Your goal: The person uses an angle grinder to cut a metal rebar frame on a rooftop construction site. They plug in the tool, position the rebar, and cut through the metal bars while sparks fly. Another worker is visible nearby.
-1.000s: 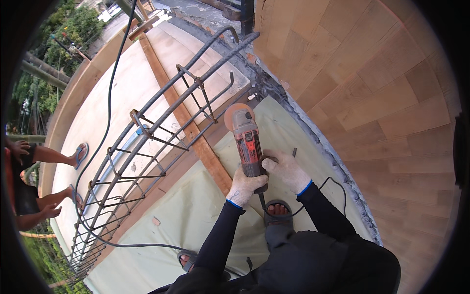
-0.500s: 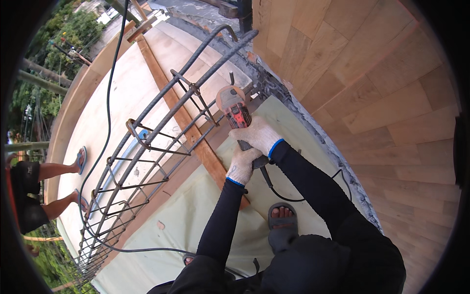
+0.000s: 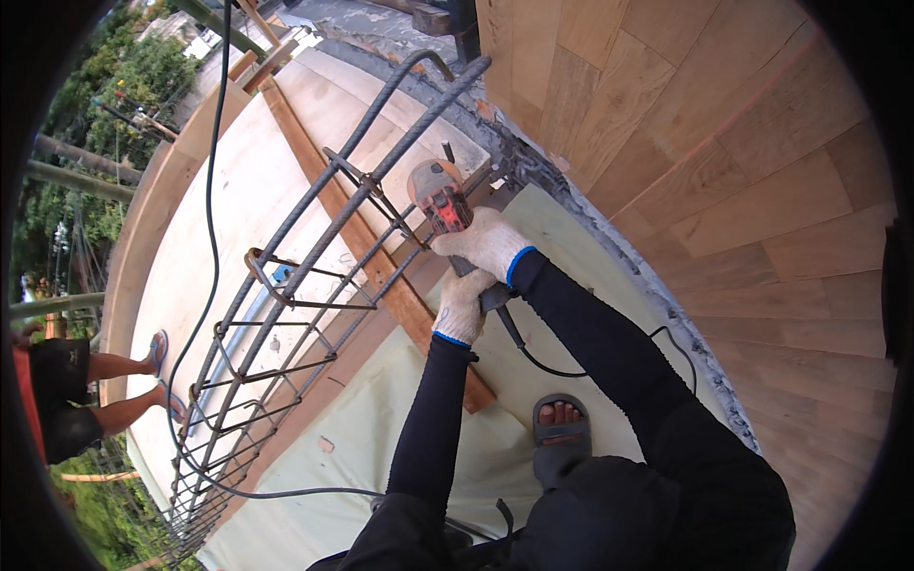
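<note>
Both my hands, in pale knit gloves with blue cuffs, grip a red and black angle grinder (image 3: 449, 211). My right hand (image 3: 489, 244) wraps round its body near the head, and my left hand (image 3: 462, 306) closes on the rear handle. The orange-grey disc or guard at its front points away from me, beside the far end of a rebar cage (image 3: 224, 381). This cage is made of long ribbed bars tied with bent stirrups. Whether the disc touches a bar, I cannot tell. A power cord (image 3: 539, 363) runs from the tool's rear.
Pale sheeting (image 3: 381, 419) lies under my sandalled foot (image 3: 562, 423). A wooden batten (image 3: 333, 195) crosses beneath the cage over curved plywood (image 3: 200, 247). At the left stands another person (image 3: 67, 385) in sandals. A loose cable (image 3: 211, 219) hangs down the left. Wood-plank flooring (image 3: 762, 219) borders a rough concrete edge (image 3: 609, 252).
The grinder and both hands have shifted slightly left and tilted a little. My grip is the same. The whole view has turned slightly.
</note>
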A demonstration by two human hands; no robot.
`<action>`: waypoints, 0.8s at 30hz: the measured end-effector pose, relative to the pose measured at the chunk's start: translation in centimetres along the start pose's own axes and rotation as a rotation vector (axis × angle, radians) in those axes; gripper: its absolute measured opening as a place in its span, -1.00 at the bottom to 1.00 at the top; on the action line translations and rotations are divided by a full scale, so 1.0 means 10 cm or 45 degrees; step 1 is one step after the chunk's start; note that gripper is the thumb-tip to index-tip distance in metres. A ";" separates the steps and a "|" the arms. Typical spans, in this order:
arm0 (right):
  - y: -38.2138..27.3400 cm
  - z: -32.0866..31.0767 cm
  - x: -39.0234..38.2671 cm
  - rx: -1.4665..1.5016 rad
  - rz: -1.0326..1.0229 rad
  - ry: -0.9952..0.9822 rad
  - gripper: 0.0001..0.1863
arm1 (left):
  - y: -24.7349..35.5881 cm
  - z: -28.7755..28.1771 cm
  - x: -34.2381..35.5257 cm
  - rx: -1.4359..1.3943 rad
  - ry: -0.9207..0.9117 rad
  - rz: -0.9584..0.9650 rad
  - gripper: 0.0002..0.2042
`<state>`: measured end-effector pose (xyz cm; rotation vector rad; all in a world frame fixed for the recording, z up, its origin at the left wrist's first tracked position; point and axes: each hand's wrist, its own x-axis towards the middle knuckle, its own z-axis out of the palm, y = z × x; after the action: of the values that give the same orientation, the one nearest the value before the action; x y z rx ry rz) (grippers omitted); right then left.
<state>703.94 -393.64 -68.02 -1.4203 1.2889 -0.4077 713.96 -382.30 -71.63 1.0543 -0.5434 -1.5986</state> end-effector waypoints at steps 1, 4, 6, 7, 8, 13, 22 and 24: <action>-0.01 0.00 0.01 -0.028 -0.005 0.003 -0.41 | -0.02 -0.03 0.02 0.000 -0.006 -0.002 -0.49; -0.08 -0.01 0.01 -0.102 -0.008 0.005 -0.40 | -0.04 -0.10 0.08 -0.010 -0.009 -0.001 -0.50; -0.20 -0.03 -0.04 -0.141 0.001 -0.007 -0.40 | -0.04 -0.14 0.09 -0.030 0.012 0.009 -0.50; -0.18 -0.04 -0.04 -0.129 -0.007 0.001 -0.40 | -0.02 -0.09 0.09 -0.060 0.013 0.010 -0.52; -0.17 -0.05 -0.03 -0.117 -0.015 0.008 -0.39 | 0.00 -0.04 0.08 -0.089 0.015 0.011 -0.54; -0.21 -0.08 -0.04 -0.100 0.020 -0.013 -0.37 | 0.06 0.02 0.08 -0.149 0.029 0.006 -0.55; -0.16 -0.02 0.05 -0.073 0.016 0.001 -0.40 | 0.04 -0.04 0.11 -0.162 0.001 0.016 -0.55; -0.16 -0.02 0.05 -0.062 0.027 0.005 -0.41 | 0.06 -0.04 0.11 -0.154 -0.011 0.012 -0.55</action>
<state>704.74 -394.49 -66.77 -1.4457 1.3240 -0.3676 714.61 -383.42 -71.70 0.9534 -0.4509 -1.6084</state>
